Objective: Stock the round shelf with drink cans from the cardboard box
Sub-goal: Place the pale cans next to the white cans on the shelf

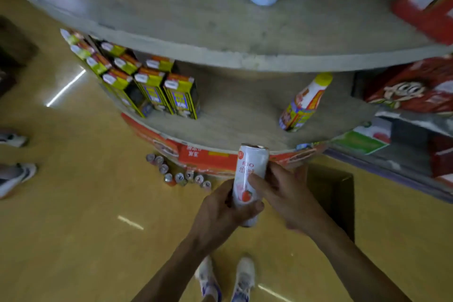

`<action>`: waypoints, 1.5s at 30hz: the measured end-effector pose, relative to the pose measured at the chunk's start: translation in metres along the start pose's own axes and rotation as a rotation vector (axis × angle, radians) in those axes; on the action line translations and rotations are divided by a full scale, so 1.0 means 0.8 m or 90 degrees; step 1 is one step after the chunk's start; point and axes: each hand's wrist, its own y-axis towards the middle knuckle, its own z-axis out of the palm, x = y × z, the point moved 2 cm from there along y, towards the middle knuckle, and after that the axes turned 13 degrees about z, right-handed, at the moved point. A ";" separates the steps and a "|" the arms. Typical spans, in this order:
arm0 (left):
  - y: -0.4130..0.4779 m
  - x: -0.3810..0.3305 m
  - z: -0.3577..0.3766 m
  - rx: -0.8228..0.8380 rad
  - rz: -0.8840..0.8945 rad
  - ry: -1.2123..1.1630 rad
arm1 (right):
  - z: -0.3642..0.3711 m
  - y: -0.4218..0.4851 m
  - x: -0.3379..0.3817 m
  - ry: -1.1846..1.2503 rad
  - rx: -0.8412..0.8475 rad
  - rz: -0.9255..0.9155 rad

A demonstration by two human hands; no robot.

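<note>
We hold one slim white can (248, 179) in the air just in front of the lower tier of the round shelf (232, 115), top end towards the rim and leaning a little. Our left grip (220, 211) is curled round the can's lower part, thumb across the front. Our right grip (286, 193) closes on the middle, one digit laid over the label and the others round the far side. The cardboard box (338, 193) sits on the floor at our right, partly hidden by that arm. We judge the can stiff and fairly weighty if full, its printed wall smooth and likely slippery, thin enough to dent; one hand round mid-body should serve for setting it upright
</note>
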 end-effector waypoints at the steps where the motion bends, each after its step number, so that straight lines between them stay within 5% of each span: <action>1: 0.002 -0.017 -0.003 -0.002 0.019 0.002 | -0.006 -0.007 0.015 0.007 -0.014 -0.009; 23: 0.049 -0.224 -0.025 0.046 0.298 0.113 | -0.113 -0.075 0.196 -0.019 -0.149 -0.193; 45: 0.260 -0.296 0.041 -0.092 0.307 0.195 | -0.270 0.092 0.240 -0.044 -0.188 -0.263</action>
